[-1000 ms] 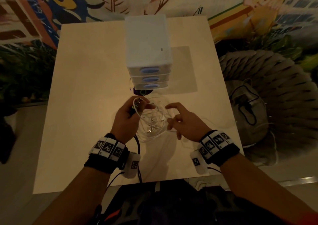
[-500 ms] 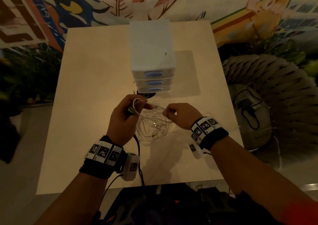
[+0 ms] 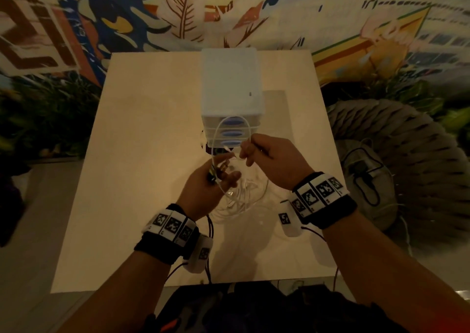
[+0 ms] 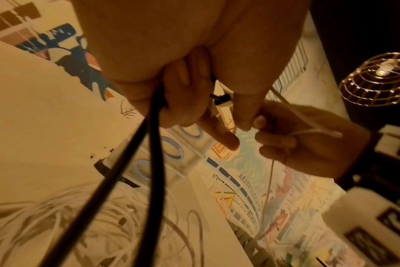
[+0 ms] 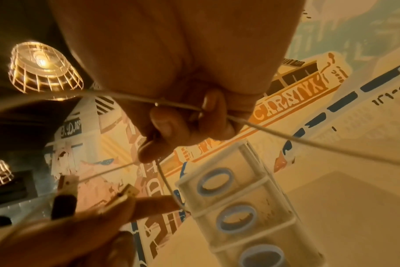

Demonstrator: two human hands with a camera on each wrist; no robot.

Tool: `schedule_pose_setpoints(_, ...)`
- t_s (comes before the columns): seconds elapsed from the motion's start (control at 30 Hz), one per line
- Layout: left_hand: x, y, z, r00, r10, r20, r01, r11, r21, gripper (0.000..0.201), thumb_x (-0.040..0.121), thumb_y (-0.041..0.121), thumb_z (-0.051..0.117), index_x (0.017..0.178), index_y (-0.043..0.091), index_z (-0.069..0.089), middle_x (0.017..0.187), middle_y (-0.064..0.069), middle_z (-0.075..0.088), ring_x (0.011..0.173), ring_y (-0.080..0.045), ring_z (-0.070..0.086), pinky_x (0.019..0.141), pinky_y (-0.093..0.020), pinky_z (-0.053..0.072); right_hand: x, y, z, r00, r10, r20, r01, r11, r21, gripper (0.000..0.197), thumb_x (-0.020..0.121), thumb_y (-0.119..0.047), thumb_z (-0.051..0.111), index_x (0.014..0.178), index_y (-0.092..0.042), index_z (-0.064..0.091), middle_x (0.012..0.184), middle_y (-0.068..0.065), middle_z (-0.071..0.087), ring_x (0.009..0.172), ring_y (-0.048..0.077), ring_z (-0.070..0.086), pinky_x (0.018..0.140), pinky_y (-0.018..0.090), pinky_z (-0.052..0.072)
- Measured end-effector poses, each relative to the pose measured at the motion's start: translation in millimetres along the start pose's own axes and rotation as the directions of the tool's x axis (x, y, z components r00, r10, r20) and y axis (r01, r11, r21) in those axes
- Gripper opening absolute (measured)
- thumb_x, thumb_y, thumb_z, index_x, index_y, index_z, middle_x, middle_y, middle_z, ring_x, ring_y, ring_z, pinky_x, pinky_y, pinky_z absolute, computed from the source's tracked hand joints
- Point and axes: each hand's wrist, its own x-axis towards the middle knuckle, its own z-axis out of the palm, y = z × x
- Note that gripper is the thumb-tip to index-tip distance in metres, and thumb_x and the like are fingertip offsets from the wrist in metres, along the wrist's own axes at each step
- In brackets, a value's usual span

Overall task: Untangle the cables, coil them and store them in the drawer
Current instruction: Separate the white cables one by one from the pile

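- Head view: showed left hand [image 3: 208,182] and right hand [image 3: 273,158] raised above the middle of the table [image 3: 142,154], in front of the white drawer unit [image 3: 231,96] with three drawers, all closed, blue handles toward the near edge.
- Head view only: showed white cable [image 3: 230,121] arched between the hands across the drawer fronts, and a loose white cable tangle [image 3: 244,202] lying on the table below the hands, toward the near edge.
- Left wrist view only: showed two runs of black cable [image 4: 153,162] hanging from the left hand, fingers curled around them; thumb and forefinger narrowed on the white cable.
- Right wrist view only: showed right fingers [image 5: 164,124] curled tight, thumb and forefinger pinching the white cable, which ran out to both sides.
- Right wrist view: showed a USB plug [image 5: 123,196] gripped at the left fingertips; a dark plug sat beside it.
- Wrist views: showed lit wire-cage lamps [image 5: 43,66] overhead.
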Motion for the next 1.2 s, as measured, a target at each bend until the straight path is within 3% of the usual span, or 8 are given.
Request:
schedule_pose_setpoints(0.17,-1,8,10,0.992,0.086,0.091,-0.094,0.991,0.091,0.031,0.093,0.043,0.067,0.117,0.058,0.054,0.083,0.020,0.072,0.083,-0.004,0.071,0.083,-0.031,0.054,-6,-20,-16,0.995,-0.067,0.069,0.065,0.998,0.025,0.031,0.104,-0.037,0.047,0.090,-0.021,0.069,0.073,-0.012,0.069,0.076,0.003,0.066,0.079,0.030,0.053)
schedule_pose_setpoints(0.43,1,17,-17,0.983,-0.020,-0.182,-0.002,0.993,-0.118,0.025,0.096,0.023,0.054,0.077,0.025,0.070,0.068,0.007,0.070,0.068,-0.012,0.067,0.074,-0.036,0.052,-26,-23,-51,0.998,-0.044,0.044,0.043,0.999,0.025,0.032,0.099,-0.055,0.044,0.099,-0.034,0.069,0.063,-0.004,0.065,0.058,0.006,0.060,0.064,0.025,0.050)
schedule_pose_setpoints(0.5,2,16,-35,0.944,-0.087,-0.319,0.042,0.989,-0.145,0.041,0.102,0.031,0.052,0.068,0.016,0.068,0.071,0.001,0.071,0.069,-0.037,0.062,0.068,-0.050,0.050,-35,-13,-66,0.998,-0.026,0.048,0.027,0.999,-0.017,0.040,0.093,-0.065,0.046,0.091,-0.034,0.071,0.061,0.001,0.062,0.056,0.010,0.057,0.066,0.032,0.049)
schedule_pose_setpoints(0.67,-13,31,-61,0.965,-0.067,-0.255,0.016,0.980,-0.198,0.034,0.094,0.040,0.064,0.071,0.016,0.068,0.070,-0.014,0.064,0.044,-0.017,0.032,0.049,-0.026,0.027,-55,7,-90,1.000,-0.007,0.024,0.009,0.996,-0.087,0.024,0.095,-0.044,0.060,0.079,-0.029,0.069,0.059,-0.006,0.058,0.052,0.005,0.046,0.061,0.029,0.041)
schedule_pose_setpoints(0.83,-32,72,-21,0.987,0.156,-0.042,-0.161,0.969,-0.186,0.045,0.085,0.035,0.078,0.083,-0.005,0.058,0.066,0.001,0.062,0.053,-0.005,0.052,0.055,-0.014,0.042,-54,-14,-67,0.993,-0.071,0.099,0.086,0.984,-0.156,0.030,0.104,-0.037,0.047,0.078,-0.039,0.061,0.075,-0.012,0.066,0.072,0.004,0.061,0.070,0.030,0.045)
schedule_pose_setpoints(0.93,-37,83,2,0.977,0.190,0.096,-0.179,0.977,-0.119,0.050,0.074,0.056,0.079,0.092,0.012,0.062,0.085,-0.008,0.068,0.079,-0.019,0.065,0.072,-0.030,0.052,-51,-27,-44,0.974,-0.134,0.184,0.170,0.965,-0.199,0.026,0.102,-0.037,0.043,0.087,-0.036,0.064,0.090,-0.012,0.068,0.084,0.012,0.063,0.076,0.032,0.046)
schedule_pose_setpoints(1.03,-42,89,11,0.977,0.206,0.049,-0.203,0.977,-0.068,0.026,0.073,0.057,0.081,0.084,0.041,0.063,0.084,0.020,0.070,0.079,0.002,0.065,0.070,-0.016,0.047,-55,-34,-39,0.952,-0.191,0.240,0.249,0.937,-0.243,0.036,0.097,-0.040,0.039,0.113,-0.021,0.065,0.107,0.003,0.070,0.093,0.024,0.065,0.079,0.038,0.052)
schedule_pose_setpoints(1.2,-46,88,23,0.935,0.308,-0.174,-0.276,0.943,0.186,0.047,0.086,0.071,0.056,0.084,0.024,0.061,0.075,0.005,0.063,0.072,-0.016,0.062,0.063,-0.040,0.048,-63,-45,-36,0.943,-0.151,0.295,0.277,0.849,-0.451,0.030,0.104,-0.031,0.039,0.101,-0.015,0.064,0.095,0.004,0.067,0.082,0.024,0.061,0.072,0.037,0.050)
